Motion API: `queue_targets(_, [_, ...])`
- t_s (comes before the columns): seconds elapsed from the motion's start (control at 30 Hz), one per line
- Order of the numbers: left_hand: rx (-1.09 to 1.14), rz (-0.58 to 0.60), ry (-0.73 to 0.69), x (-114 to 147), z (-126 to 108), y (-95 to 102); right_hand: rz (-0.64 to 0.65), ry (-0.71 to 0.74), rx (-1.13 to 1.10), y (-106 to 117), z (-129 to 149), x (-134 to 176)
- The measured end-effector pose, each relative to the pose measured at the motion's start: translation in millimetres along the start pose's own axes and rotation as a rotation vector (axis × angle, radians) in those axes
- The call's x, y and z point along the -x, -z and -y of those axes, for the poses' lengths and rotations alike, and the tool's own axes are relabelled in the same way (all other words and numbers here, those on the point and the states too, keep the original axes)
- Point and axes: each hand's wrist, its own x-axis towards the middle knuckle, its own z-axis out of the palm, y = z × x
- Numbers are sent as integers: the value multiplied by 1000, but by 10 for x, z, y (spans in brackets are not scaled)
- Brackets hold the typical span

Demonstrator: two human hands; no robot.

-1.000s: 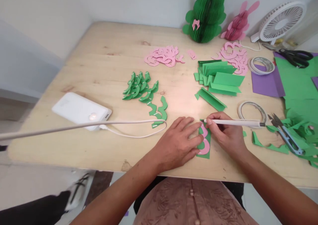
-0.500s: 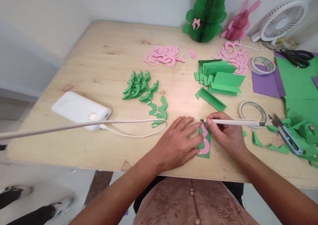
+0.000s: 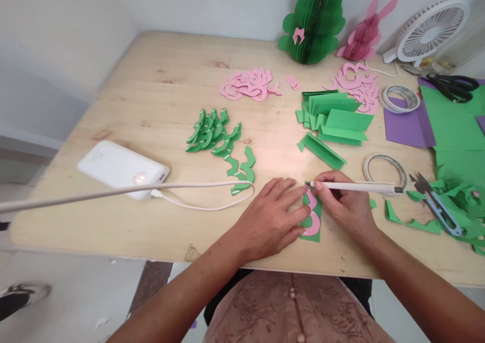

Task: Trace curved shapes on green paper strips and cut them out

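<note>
Near the table's front edge, a pink paper cutout (image 3: 312, 224) with a wavy outline lies on a green paper rectangle (image 3: 315, 238). My left hand (image 3: 273, 216) rests on them from the left, fingers spread and pressing the paper down. A white pen (image 3: 358, 186) is pinched in my right hand (image 3: 344, 201), its tip at the top of the pink cutout. My left fingers cover part of the cutout. Left of my hands lie several wavy green cutouts (image 3: 212, 131) with white marks.
A white power bank (image 3: 117, 166) with a cable (image 3: 204, 206) lies left. Folded green paper (image 3: 337, 115), pink cutouts (image 3: 248, 84), tape rolls (image 3: 399, 99), blue snips (image 3: 441, 211), black scissors (image 3: 450, 85) and green scraps (image 3: 462, 201) surround the work. Paper rabbits (image 3: 314, 25) and a fan (image 3: 432, 32) stand behind.
My hands, the pen and the papers look almost unmoved. On the floor at the lower left, one of the two dark-clad feet has gone out of view.
</note>
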Motion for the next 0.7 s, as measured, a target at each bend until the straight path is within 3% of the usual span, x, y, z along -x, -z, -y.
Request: queue_targets(0.7, [11, 4, 1, -2, 2, -1, -14, -36, 10, 13, 46, -15])
